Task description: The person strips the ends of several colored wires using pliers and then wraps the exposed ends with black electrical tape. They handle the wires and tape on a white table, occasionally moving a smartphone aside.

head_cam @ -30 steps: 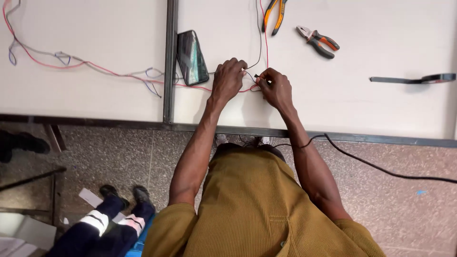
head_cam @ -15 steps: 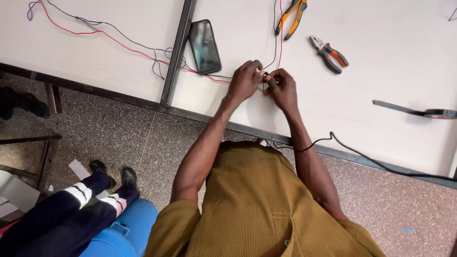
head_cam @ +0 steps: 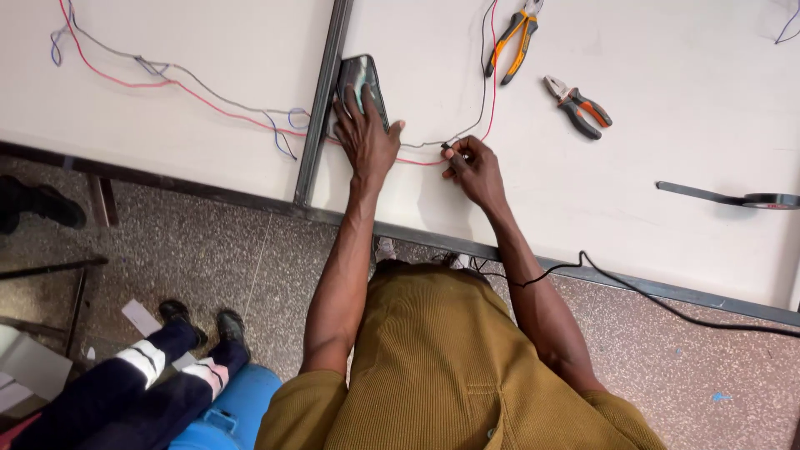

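My left hand [head_cam: 364, 133] lies flat with fingers spread on a dark phone [head_cam: 364, 77] that rests on the white table [head_cam: 650, 125]. My right hand [head_cam: 472, 167] pinches the joined ends of a black wire [head_cam: 484, 79] and a red wire [head_cam: 493, 92] just right of the left hand. The red wire runs on under my left hand toward the left table.
Orange-handled pliers [head_cam: 513, 43] and smaller orange-grey cutters [head_cam: 577, 105] lie beyond my right hand. A roll of black tape [head_cam: 768, 201] with a loose strip sits far right. Red, grey and blue wires [head_cam: 167, 79] trail over the left table. Another person's legs [head_cam: 133, 375] stand lower left.
My left hand has let go of the wires and moved left onto the phone. My right hand keeps the wire ends. The view shifted.
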